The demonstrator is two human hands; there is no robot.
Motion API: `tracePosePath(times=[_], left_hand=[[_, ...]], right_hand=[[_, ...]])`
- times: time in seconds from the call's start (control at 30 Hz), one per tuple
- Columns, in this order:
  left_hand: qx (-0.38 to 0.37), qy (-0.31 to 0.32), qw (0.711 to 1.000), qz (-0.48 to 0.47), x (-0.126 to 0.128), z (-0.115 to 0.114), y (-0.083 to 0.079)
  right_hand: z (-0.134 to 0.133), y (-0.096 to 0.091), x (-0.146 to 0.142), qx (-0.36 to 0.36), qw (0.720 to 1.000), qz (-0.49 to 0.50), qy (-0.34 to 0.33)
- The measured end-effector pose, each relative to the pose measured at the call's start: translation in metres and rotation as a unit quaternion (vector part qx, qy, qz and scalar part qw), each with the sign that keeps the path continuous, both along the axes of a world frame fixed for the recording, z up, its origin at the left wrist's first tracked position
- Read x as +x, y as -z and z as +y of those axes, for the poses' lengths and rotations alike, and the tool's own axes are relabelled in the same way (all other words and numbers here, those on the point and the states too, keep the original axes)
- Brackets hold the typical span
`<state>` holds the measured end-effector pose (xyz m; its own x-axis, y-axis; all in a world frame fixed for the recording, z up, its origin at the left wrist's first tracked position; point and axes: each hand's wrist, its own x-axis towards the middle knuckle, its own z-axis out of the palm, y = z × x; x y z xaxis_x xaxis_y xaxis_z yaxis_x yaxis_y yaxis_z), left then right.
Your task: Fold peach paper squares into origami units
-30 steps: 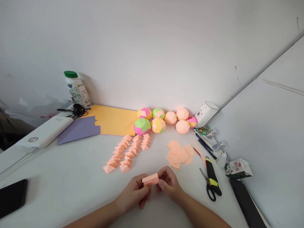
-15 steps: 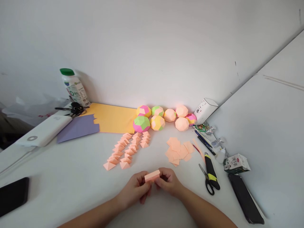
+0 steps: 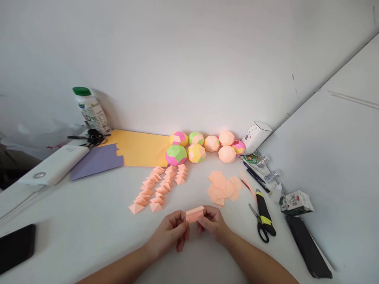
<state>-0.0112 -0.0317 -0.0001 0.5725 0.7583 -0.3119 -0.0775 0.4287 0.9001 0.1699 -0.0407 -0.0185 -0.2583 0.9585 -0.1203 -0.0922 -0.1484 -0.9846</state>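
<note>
A small folded peach paper piece (image 3: 194,214) is pinched between both hands, low over the white table (image 3: 89,228). My left hand (image 3: 170,232) grips its left end with curled fingers. My right hand (image 3: 213,225) grips its right end the same way. Just beyond my hands lie two rows of folded peach paper pyramids (image 3: 160,188) and a loose pile of flat peach paper squares (image 3: 223,188).
Several paper polyhedron balls (image 3: 204,146) line the wall. Scissors (image 3: 262,225) and pens lie to the right, with a small carton (image 3: 297,203) and a black phone (image 3: 308,246). At left are orange and purple sheets (image 3: 118,154), a bottle (image 3: 90,110), keys, a white power bank (image 3: 53,165) and a black phone (image 3: 14,246).
Both hands keep their pinch on the peach piece. It has shifted slightly to the right and away from me, with a small change of tilt. The view also shifted a little.
</note>
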Motion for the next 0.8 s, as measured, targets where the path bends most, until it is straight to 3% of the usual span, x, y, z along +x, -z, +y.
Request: tracePosePath(times=[0.8], left_hand=[[-0.026, -0.007, 0.999, -0.03, -0.0005, 0.0016, 0.0062]], right_hand=[[0.001, -0.0036, 0.0, 0.006, 0.999, 0.031, -0.012]])
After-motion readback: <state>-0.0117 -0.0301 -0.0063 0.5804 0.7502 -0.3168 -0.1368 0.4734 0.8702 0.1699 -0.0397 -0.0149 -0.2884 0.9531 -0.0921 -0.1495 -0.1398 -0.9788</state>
